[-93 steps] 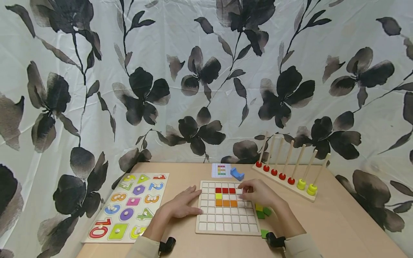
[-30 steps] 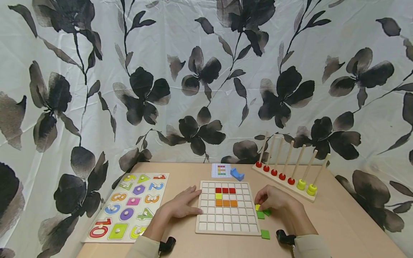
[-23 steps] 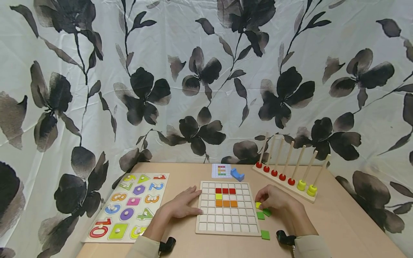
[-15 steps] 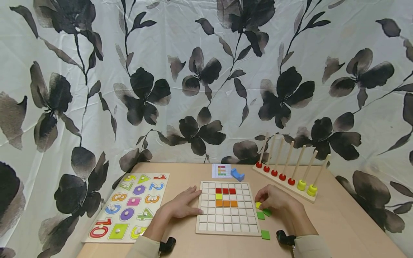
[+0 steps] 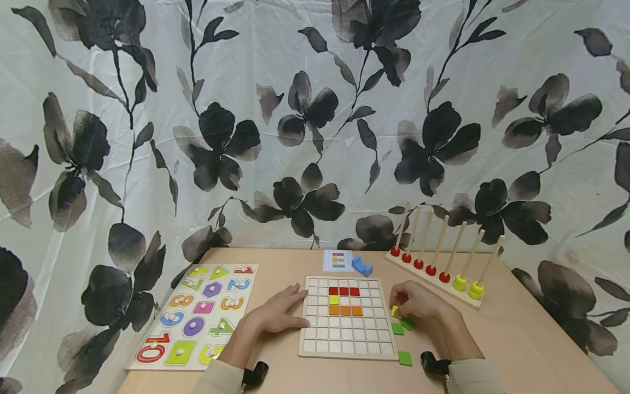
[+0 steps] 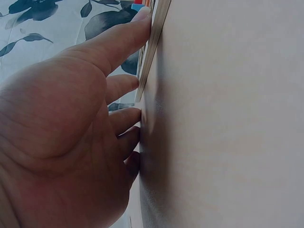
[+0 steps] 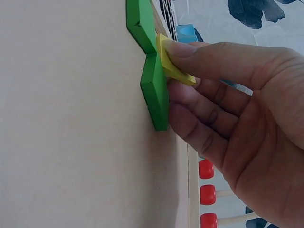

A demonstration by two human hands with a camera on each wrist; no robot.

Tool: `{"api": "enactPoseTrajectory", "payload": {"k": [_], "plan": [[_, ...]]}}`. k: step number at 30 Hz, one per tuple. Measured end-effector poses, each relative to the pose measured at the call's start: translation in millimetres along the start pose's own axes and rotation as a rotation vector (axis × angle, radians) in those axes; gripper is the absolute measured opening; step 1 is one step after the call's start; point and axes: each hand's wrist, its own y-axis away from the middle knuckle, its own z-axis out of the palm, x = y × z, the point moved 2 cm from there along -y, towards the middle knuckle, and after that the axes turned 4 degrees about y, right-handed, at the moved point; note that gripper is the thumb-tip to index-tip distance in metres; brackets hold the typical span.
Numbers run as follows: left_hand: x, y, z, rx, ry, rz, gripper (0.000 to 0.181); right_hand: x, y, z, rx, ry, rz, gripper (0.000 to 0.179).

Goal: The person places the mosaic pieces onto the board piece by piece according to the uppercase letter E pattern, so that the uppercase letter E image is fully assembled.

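Note:
A wooden grid board (image 5: pixel 353 350) lies mid-table with red, yellow and orange square tiles in some of its cells. My left hand (image 5: pixel 275 313) touches the board's left edge with thumb and fingers stretched out; the left wrist view shows the thumb (image 6: pixel 118 40) against that edge. Right of the board, my right hand (image 5: pixel 425 303) pinches a yellow square tile (image 7: pixel 173 66) between thumb and fingers, and the tile is tilted. Two green tiles (image 7: pixel 156 92) lie just beside it, touching at their corners. Another green tile (image 5: pixel 405 358) lies nearer me by the board's lower right corner.
A pattern card (image 5: pixel 337 261) and a blue curved block (image 5: pixel 362 266) sit behind the board. At the right back stands a peg rack (image 5: pixel 433 273) with red and yellow beads. A number and shape puzzle board (image 5: pixel 197 309) lies at the left.
My right hand has moved from above the board's right side to the loose tiles, and now tilts a yellow one up in its fingers. The left hand has stayed put.

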Motion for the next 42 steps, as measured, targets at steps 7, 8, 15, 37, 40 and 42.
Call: {"api": "enactPoseTrajectory", "payload": {"k": [7,8,15,37,40,42], "plan": [[1.1,1.1,-0.3,-0.003,0.000,-0.005,0.084,-6,-1.8,-7,0.211,-0.049,-0.028,0.016],[1.3,1.2,-0.3,-0.003,0.001,-0.004,0.084,-8,-2.3,-8,0.237,-0.069,-0.045,0.018],[0.1,1.0,0.8,0.001,0.004,0.005,0.084,-25,-5.4,-7,0.283,-0.172,-0.132,0.025],[-1.0,-0.2,0.1,0.004,-0.004,0.012,0.084,-73,-23.7,33,0.154,-0.120,-0.165,0.028],[-1.0,-0.2,0.5,0.005,-0.008,0.015,0.084,-76,-24.9,36,0.147,-0.089,-0.165,0.029],[-1.3,-0.1,0.7,0.004,-0.007,0.012,0.085,-78,-25.8,37,0.145,-0.077,-0.156,0.030]]}}
